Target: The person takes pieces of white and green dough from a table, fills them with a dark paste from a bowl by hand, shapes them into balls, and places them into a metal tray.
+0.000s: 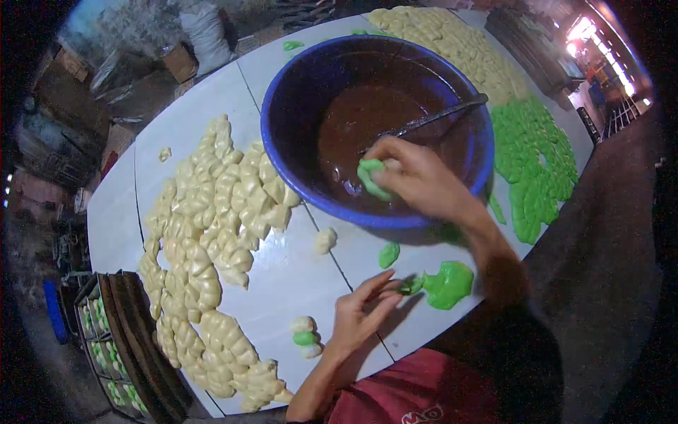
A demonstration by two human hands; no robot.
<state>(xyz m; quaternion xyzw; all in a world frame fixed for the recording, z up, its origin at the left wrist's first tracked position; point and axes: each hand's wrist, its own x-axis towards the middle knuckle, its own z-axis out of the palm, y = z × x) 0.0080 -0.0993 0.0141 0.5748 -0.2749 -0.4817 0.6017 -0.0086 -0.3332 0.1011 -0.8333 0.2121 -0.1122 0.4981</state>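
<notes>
My right hand (427, 180), fingers closed, holds a soft strip of green dough (372, 179) over the near inner side of a blue basin (274, 145). Dark brown liquid (374, 113) fills the basin's bottom, and a dark long-handled utensil (452, 109) leans from it onto the right rim. On the white tabletop in front of the basin, my left hand (361, 314) pinches the thin end of a flat green dough lump (449, 285). A small green piece (388, 255) lies just beyond those fingers. Left of that hand sits a small white-and-green dough stack (305, 338).
Pale cream dough pieces (198, 283) spread over the table's left side. More cream dough (452, 42) and green dough (530, 162) lie right of the basin. Dark stacked trays (134, 339) with green-and-white pieces stand at lower left. A white sack (205, 35) and boxes sit behind.
</notes>
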